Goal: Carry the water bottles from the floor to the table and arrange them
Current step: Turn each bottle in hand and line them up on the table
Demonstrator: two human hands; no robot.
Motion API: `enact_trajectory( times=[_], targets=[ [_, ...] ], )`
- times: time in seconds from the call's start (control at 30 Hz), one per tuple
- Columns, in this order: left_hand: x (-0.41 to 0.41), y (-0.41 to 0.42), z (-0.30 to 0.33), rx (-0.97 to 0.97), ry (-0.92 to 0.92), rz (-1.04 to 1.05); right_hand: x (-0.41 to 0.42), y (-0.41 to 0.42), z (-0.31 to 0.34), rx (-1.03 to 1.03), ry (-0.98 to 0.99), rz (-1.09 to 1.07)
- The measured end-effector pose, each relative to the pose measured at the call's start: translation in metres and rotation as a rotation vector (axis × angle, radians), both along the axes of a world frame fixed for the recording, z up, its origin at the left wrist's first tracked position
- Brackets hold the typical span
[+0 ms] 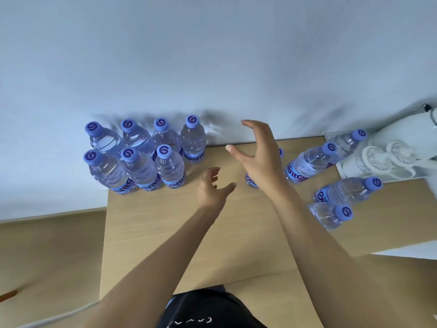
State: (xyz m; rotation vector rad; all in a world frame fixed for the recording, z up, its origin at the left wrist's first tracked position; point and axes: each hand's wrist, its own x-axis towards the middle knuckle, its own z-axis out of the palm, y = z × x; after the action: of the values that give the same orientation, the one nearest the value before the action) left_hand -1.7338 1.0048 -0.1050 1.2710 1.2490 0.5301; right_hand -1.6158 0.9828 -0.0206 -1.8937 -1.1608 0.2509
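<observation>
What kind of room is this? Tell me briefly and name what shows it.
Probably a home or small office room, though that is uncertain. A light wooden table stands against a plain white wall, water bottles are grouped on it, and a white lamp-like ornament sits at its right corner.

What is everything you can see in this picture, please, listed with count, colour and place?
grouped bottles: seven, clear with blue caps, upright in two rows at the table's far left corner.
loose bottles: four in plain view, same kind, scattered on the table's right side.
hidden bottle: one, mostly behind the right hand, mid-table.
table: one, light wood, against the wall.
wall: white, behind the table.
white objects: far right on a clear tray; I cannot tell what they are.
floor: tan, left of the table.
cable: one, white, on the floor at lower left.
left hand: open, over mid-table.
right hand: open, fingers spread, above the hidden bottle.
</observation>
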Motion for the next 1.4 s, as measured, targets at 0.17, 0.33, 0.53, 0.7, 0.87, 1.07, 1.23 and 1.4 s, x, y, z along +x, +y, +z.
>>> enact_trajectory(
  times=[0.17,0.33,0.53,0.7,0.87,1.07,1.23,1.4],
  targets=[
    [0.017,0.002,0.017,0.079,-0.006,-0.144,0.041,-0.03,-0.009,-0.063,0.089,-0.124],
    [0.013,0.004,0.023,0.103,0.042,-0.196,0.053,-0.042,-0.037,-0.152,0.359,-0.202],
    [-0.016,0.008,0.023,0.129,0.091,-0.223,0.051,-0.037,-0.066,-0.121,0.497,-0.243],
    [-0.035,0.007,0.019,0.097,0.106,-0.201,0.042,-0.025,-0.065,-0.112,0.461,-0.22],
    [-0.045,0.002,0.019,0.091,0.1,-0.251,0.02,-0.021,-0.047,-0.126,0.474,-0.19],
    [-0.042,-0.005,0.042,0.171,0.022,-0.308,-0.018,-0.013,0.01,-0.077,0.424,-0.137],
    [-0.039,-0.014,0.065,0.316,-0.215,-0.176,-0.052,-0.005,0.062,-0.065,0.433,-0.119],
    [-0.049,-0.015,0.09,0.355,-0.3,-0.048,-0.076,-0.002,0.102,-0.065,0.346,-0.042]
  ],
)
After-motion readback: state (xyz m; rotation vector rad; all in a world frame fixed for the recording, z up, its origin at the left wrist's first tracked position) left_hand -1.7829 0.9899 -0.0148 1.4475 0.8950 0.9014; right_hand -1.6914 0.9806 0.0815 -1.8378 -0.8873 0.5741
